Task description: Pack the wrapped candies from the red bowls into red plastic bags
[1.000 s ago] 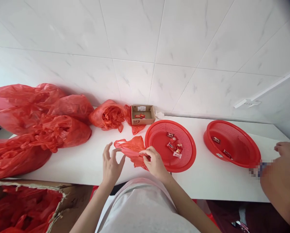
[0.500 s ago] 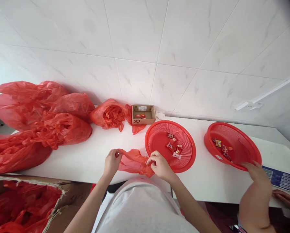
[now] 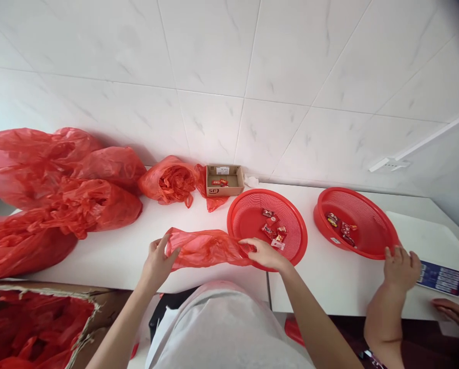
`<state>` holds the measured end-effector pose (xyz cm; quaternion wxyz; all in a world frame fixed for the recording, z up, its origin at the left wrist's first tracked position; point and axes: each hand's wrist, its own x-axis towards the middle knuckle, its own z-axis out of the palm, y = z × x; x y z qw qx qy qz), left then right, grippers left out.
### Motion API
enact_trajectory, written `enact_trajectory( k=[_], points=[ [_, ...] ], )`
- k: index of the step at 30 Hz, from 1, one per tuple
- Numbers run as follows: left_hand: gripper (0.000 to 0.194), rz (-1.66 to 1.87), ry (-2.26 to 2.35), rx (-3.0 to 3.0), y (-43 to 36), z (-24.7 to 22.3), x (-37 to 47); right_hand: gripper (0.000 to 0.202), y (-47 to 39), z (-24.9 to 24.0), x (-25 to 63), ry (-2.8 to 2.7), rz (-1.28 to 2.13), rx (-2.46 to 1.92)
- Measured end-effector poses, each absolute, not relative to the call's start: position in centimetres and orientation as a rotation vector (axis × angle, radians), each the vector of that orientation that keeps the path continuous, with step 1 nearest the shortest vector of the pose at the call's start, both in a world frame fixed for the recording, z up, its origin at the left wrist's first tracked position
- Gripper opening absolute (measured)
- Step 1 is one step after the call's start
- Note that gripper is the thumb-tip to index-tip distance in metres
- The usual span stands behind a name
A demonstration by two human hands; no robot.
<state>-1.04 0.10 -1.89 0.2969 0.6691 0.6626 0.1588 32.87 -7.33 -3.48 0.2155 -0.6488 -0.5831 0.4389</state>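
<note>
A thin red plastic bag (image 3: pixel 208 248) is stretched sideways between my two hands above the white table's front edge. My left hand (image 3: pixel 159 259) holds the bag's left end, with the thumb and fingers around its edge. At the other end, my right hand (image 3: pixel 266 253) pinches the plastic between thumb and fingers. Just behind my right hand is a red mesh basket (image 3: pixel 245 220) with several small wrapped sweets (image 3: pixel 270 230) in it.
A co-worker's hand (image 3: pixel 402 269) touches a second red basket (image 3: pixel 329 230) holding sweets, beside a scale (image 3: pixel 442 277). A small cardboard box (image 3: pixel 225 191) stands by the wall. Filled red bags (image 3: pixel 102 205) crowd the left; a large carton (image 3: pixel 110 302) of red plastic sits below.
My hands have moved apart, and the crumpled bag is now spread wider between them. The co-worker's basket has shifted and tilts less; the hand is at its right rim.
</note>
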Motion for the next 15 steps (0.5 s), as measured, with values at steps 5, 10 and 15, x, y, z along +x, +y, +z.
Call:
enact_trajectory(
  k=[5, 10, 15],
  points=[
    [0.072, 0.469, 1.7, 1.671, -0.3, 0.4, -0.1, 0.033, -5.1, -5.9, 37.5, -1.323, 0.97, -2.202],
    [0.077, 0.552, 1.548, 1.341, -0.4, 2.9, 1.0, 0.05, -4.0, -8.8, 38.0, -1.203, 0.795, -2.386],
    [0.086, 0.627, 1.517, 1.198, -0.7, 3.0, 1.0, 0.031, -3.4, -8.8, 37.4, -1.143, 0.768, -2.33]
  ],
)
